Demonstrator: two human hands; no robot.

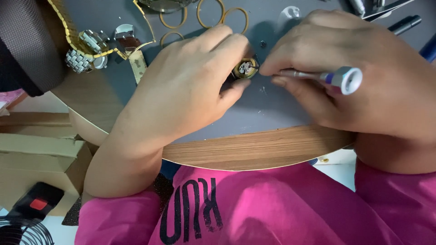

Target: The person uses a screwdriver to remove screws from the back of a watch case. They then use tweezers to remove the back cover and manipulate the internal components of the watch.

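Note:
My left hand (186, 86) pinches a small round gold watch case (245, 69) between thumb and fingers on the grey mat (268, 109); the open back shows the movement inside. My right hand (359, 72) grips a thin metal screwdriver (318, 76) with a blue band and a white round cap. Its tip touches the right edge of the watch case. Both wrists rest over the wooden table edge (259, 152).
Several tan rubber rings (211, 13) lie at the top of the mat. A silver and gold watch with metal bracelet (86, 47) and a brown strap piece (127, 38) sit at the upper left. Dark pens (404, 23) lie upper right. Cardboard boxes (41, 159) stand left, below the table.

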